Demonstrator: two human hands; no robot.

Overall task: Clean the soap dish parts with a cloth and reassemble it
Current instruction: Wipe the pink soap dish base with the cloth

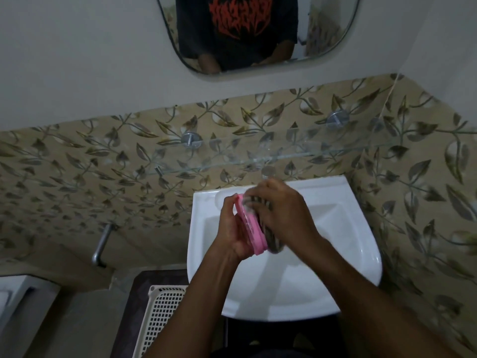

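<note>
A pink soap dish part [251, 229] is held on edge over the white sink [343, 228]. My left hand [235, 228] grips it from the left, fingers curled around its rim. My right hand [284, 213] presses a striped grey cloth [271, 239] against the part's right face. The cloth is mostly hidden under my right fingers and is blurred. No other soap dish part is visible.
A glass shelf [284, 156] on two metal brackets runs along the leaf-patterned tiled wall just above the sink. A mirror [258, 34] hangs higher up. A white perforated basket [162, 316] stands on the floor left of the sink. A metal pipe [102, 244] projects from the left wall.
</note>
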